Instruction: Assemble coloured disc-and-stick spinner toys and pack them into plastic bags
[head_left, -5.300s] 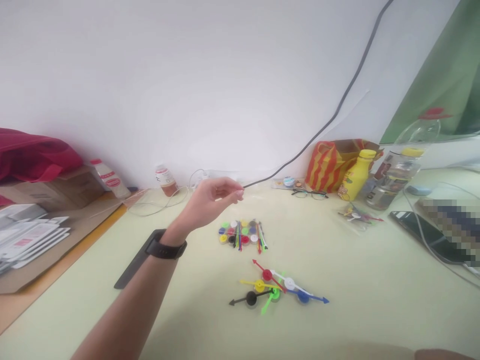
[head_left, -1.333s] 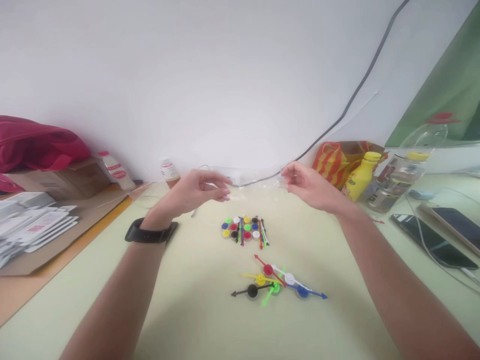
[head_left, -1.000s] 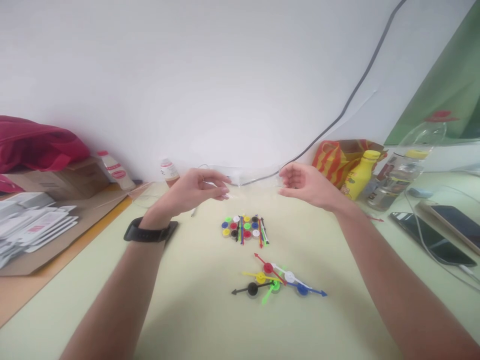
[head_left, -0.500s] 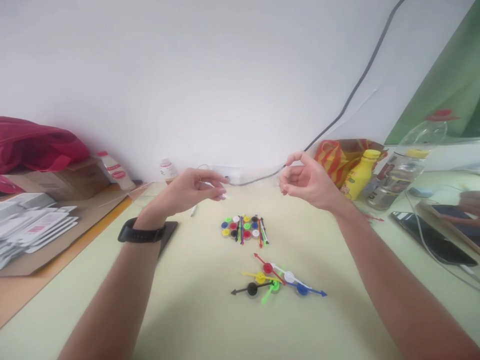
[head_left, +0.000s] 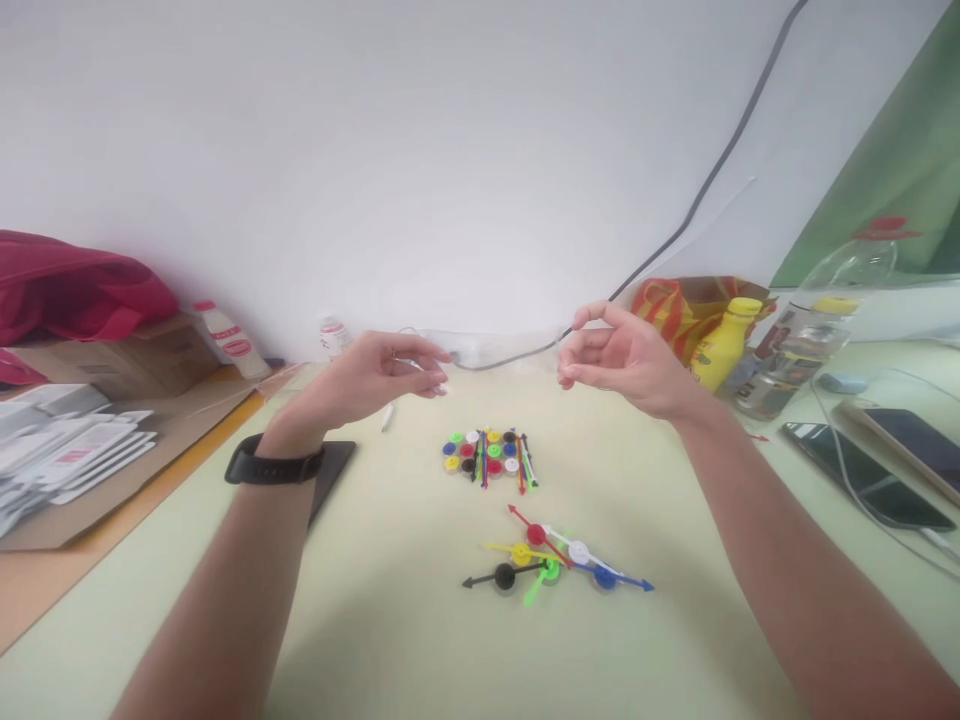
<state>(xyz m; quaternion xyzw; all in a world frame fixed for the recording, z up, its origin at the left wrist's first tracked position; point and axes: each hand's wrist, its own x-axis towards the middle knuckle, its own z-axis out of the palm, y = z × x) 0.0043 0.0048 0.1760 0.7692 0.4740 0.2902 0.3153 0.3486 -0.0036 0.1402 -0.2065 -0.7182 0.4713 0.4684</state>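
My left hand (head_left: 382, 375), with a black band on its wrist, hovers above the table. Its fingers stretch loosely to the right, apart from the thumb, and nothing shows in them. Opposite it, my right hand (head_left: 619, 360) is raised with loosely curled fingers and the index finger apart; I see nothing held. Below and between the hands sit several coloured round bases (head_left: 494, 452) in rows, with bundles of thin arrow pointers (head_left: 523, 465). Nearer to me lies a group of assembled arrow spinners, among them a red spinner (head_left: 535, 535), a black spinner (head_left: 505, 576) and a blue spinner (head_left: 604, 577).
At left are white flat boxes (head_left: 82, 445), a cardboard box (head_left: 142, 360), a red bag (head_left: 82, 285) and a white bottle (head_left: 234, 340). A dark flat object (head_left: 334, 475) lies by my left wrist. Right: a yellow bottle (head_left: 724, 345), clear bottles (head_left: 795, 355), phones (head_left: 862, 475) and cables.
My left hand and forearm have shifted slightly left. The right hand is nearly still, and the spinners and bases have stayed in place. A reflection or blur over the far-right phone has gone.
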